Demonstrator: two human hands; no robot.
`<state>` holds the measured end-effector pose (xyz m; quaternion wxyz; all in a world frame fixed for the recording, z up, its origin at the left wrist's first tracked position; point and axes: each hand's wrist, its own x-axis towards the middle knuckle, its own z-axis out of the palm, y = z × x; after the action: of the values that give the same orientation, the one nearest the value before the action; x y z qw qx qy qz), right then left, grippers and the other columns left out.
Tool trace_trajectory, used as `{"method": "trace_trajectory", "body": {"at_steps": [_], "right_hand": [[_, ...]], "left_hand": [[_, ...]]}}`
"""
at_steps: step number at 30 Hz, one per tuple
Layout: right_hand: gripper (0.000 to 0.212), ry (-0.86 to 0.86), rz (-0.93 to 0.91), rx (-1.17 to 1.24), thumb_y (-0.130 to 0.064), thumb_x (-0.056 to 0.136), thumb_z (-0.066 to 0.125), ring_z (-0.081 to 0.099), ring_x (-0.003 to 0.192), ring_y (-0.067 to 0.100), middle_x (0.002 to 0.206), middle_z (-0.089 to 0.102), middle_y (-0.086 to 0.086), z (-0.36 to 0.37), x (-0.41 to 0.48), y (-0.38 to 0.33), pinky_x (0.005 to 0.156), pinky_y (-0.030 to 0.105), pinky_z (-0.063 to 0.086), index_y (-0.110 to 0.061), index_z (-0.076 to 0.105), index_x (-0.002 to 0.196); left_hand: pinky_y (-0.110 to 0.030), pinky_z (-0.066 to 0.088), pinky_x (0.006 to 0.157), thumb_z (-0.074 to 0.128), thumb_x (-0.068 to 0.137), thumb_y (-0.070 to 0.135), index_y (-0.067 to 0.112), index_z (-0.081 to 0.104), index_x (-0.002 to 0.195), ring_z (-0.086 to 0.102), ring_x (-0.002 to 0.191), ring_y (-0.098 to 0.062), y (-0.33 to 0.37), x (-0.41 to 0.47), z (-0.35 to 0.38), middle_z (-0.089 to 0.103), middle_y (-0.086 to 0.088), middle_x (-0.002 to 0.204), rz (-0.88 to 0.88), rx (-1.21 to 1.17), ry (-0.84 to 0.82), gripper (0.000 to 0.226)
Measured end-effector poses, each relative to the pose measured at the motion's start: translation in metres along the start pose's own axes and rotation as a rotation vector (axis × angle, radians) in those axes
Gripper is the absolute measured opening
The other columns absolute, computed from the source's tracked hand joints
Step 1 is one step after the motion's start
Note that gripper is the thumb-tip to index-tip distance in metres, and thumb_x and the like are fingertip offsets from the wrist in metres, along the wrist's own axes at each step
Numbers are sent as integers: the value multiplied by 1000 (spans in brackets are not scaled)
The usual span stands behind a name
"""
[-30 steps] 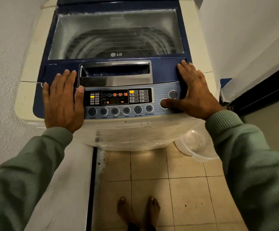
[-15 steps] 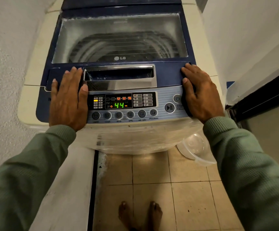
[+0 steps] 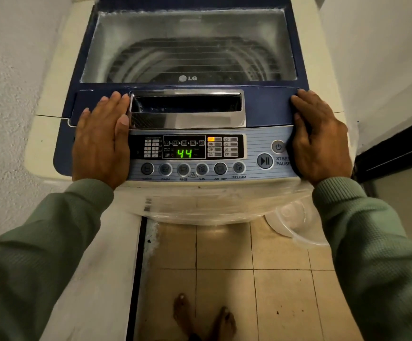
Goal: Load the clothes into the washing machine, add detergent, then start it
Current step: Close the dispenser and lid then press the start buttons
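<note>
Now the green digits "44" (image 3: 184, 153) glow on the dark display between the two hands, where a second ago it read blank; the right thumb has come off the round silver start/pause button (image 3: 264, 160), just left of the right hand (image 3: 321, 139); both it and the left hand (image 3: 101, 139) lie flat, fingers together, holding nothing, on the blue-and-cream top-loading washing machine (image 3: 266, 107); its glass lid (image 3: 190, 45) beyond the fingertips is closed; likely the cycle is running.

My left grip (image 3: 100, 141) is covering the control panel's (image 3: 254, 143) left end; my right grip (image 3: 321, 139) is hiding its right end, cutting "START/PAUSE" short. Drum contents aren't showing thru the hazy lid (image 3: 190, 45). Small btn labels are blurring.
</note>
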<state>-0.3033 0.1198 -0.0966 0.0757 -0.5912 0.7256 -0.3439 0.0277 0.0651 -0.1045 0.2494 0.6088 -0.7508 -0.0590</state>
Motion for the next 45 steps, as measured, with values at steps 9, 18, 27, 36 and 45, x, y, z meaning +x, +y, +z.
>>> {"method": "trace_trajectory", "body": {"at_steps": [9,18,27,36,45], "right_hand": [[37,-23,-28,39,-12,98,45,44,135,23,141,52,9,-1,3,6,116,36,31,-5,57,132],[37,-14,-26,102,-7,96,45,45,134,20,139,54,9,-2,3,10,116,31,30,-6,59,130],[53,-86,1,108,12,86,42,42,136,15,142,50,6,-7,6,14,116,22,24,-7,57,133],[56,-42,-14,51,1,81,36,42,137,20,143,50,8,-3,4,12,117,27,25,-5,57,133],[53,-22,-3,40,-3,85,36,42,136,22,144,49,8,-4,3,7,117,31,26,-7,55,134]], "left_hand": [[-35,9,122,25,106,28,15,37,148,26,145,-17,-1,1,-1,35,-5,155,-12,-30,11,46],[-24,6,120,25,106,26,14,37,148,26,145,-13,3,-2,-1,35,-4,155,-69,-108,49,45],[-28,9,121,25,105,28,15,38,147,27,144,-13,3,-2,0,36,-4,154,-101,-115,57,46],[-25,8,120,26,105,29,14,40,146,28,144,-13,3,-2,0,37,-4,153,-98,-119,68,46],[-27,10,121,28,105,27,13,40,146,28,144,-15,3,-3,-1,37,-5,153,-84,-106,77,45]]}}
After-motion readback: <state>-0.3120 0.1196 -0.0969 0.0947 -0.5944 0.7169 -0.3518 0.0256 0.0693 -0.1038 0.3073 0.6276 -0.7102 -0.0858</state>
